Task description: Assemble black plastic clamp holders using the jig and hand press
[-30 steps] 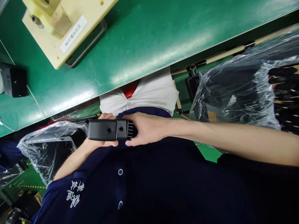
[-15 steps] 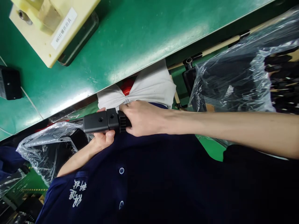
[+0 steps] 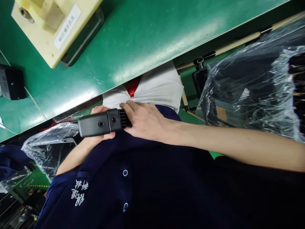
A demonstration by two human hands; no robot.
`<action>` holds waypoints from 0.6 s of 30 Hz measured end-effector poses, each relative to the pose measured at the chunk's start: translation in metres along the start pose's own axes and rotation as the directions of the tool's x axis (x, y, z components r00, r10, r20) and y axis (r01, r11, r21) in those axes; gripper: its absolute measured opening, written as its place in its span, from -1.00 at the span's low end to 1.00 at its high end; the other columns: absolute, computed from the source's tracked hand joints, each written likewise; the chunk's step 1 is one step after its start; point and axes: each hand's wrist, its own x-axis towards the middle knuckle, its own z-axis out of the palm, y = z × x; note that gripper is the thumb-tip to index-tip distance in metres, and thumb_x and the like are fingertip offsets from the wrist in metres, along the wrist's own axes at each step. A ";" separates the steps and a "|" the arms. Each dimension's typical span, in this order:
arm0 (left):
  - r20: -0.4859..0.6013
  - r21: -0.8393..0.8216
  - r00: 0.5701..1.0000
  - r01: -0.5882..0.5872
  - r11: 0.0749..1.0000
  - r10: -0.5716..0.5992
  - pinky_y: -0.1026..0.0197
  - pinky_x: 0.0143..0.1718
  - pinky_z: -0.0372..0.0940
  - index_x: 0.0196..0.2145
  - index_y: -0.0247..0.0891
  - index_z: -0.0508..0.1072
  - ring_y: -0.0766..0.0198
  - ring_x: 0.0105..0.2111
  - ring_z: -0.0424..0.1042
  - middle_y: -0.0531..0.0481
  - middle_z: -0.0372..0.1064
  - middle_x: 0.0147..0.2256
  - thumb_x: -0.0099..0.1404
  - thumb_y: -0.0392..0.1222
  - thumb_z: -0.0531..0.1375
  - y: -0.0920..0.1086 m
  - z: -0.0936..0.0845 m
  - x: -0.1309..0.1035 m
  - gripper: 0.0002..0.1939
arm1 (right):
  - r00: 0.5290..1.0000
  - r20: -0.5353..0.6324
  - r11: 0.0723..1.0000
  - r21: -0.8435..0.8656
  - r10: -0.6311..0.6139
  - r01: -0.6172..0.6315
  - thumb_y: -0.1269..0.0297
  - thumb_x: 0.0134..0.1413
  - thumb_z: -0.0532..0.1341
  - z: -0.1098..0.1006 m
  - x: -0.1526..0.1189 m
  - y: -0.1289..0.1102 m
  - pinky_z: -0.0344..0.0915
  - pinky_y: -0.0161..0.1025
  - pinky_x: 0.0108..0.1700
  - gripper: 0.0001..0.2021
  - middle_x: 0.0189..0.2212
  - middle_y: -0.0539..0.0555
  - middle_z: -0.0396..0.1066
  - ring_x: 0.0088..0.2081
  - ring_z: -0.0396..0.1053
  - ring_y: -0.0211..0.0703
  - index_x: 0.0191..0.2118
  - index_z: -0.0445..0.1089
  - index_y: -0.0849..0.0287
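Workbench: A glossy green table (image 3: pixel 147 35) crosses the upper part of the head view, its near edge slanting above the wearer's lap.
Fixture: A cream block (image 3: pixel 35 43) with a white label (image 3: pixel 67 26) sits at the table's upper left, over a dark base (image 3: pixel 83 36); a black box (image 3: pixel 13 82) stands at the left edge.
Black device: The ribbed-ended device (image 3: pixel 93 124) is held over the lap, off the table and just below its edge, tilted slightly, two round holes showing on its upper face.
Left hand: The left hand (image 3: pixel 94 140) is clamped on the device's wide body, thumb on the near side, other fingers at the far side.
Right hand: The right hand (image 3: pixel 147 122) closes on the ribbed end, fingers curled over it; some fingertips are hidden.
Clothing: The wearer is in a navy shirt (image 3: pixel 152 178) with white lettering on the chest, and white trousers (image 3: pixel 162 87); something red (image 3: pixel 132 86) shows between the legs.
Plastic wrap: Clear sheeting (image 3: pixel 245 98) covers dark goods at right, beside a pale pipe frame (image 3: pixel 238 43); more clear film (image 3: pixel 45 143) lies at left, near the left forearm.
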 end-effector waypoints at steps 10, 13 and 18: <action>-0.124 0.095 0.987 0.113 0.989 -0.101 -0.07 -0.17 0.37 -0.35 -0.22 0.43 0.06 -0.33 0.46 -0.07 0.37 -0.45 0.17 0.34 0.18 0.018 0.023 -0.013 -0.49 | 0.995 0.066 0.997 -0.014 -0.073 0.074 0.42 0.03 0.12 0.014 -0.006 0.019 0.20 -0.21 -0.40 -0.82 -0.38 0.18 0.41 -0.35 0.38 -0.05 -0.22 0.37 0.34; -0.157 0.111 0.975 0.178 0.978 -0.159 -0.05 -0.21 0.36 -0.37 -0.22 0.43 0.08 -0.36 0.45 -0.05 0.35 -0.47 0.16 0.39 0.14 0.020 0.031 -0.017 -0.44 | 0.993 0.098 0.997 0.057 -0.064 0.058 0.43 0.01 0.14 0.018 -0.005 0.024 0.23 -0.21 -0.34 -0.82 -0.38 0.17 0.43 -0.33 0.40 -0.05 -0.24 0.39 0.36; -0.106 0.064 0.918 0.391 0.918 -0.383 0.09 -0.35 0.33 -0.38 -0.28 0.42 0.16 -0.44 0.41 -0.05 0.37 -0.48 0.19 0.39 0.12 0.020 0.035 -0.015 -0.41 | 0.984 0.177 0.974 0.223 -0.013 -0.027 0.34 0.05 0.19 0.020 0.000 0.031 0.25 -0.20 -0.29 -0.78 -0.26 0.20 0.46 -0.25 0.44 -0.01 -0.17 0.36 0.34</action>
